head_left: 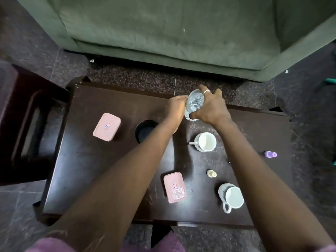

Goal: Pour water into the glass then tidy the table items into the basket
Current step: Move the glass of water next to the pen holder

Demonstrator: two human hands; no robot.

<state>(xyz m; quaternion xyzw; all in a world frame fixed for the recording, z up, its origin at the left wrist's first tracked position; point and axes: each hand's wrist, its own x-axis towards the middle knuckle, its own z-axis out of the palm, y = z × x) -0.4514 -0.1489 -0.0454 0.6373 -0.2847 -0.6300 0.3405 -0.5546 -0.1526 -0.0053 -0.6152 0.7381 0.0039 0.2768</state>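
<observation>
A clear glass (pixel 194 104) with a faceted base stands near the far edge of the dark wooden table (pixel 91 170). My right hand (pixel 211 108) is wrapped over it from the right, thumb at its base. My left hand (pixel 176 108) is curled against its left side, fingertips touching near the rim. What is inside the glass is blurred by reflections. No basket or water container can be made out.
On the table are two pink lidded boxes (pixel 107 127) (pixel 175 187), a black round bowl (pixel 145 130), two white mugs (pixel 206 142) (pixel 231 196), a small cream bottle (pixel 211 173) and a purple bottle (pixel 270 154). A green sofa (pixel 163 33) lies beyond; dark furniture (pixel 27 115) stands left.
</observation>
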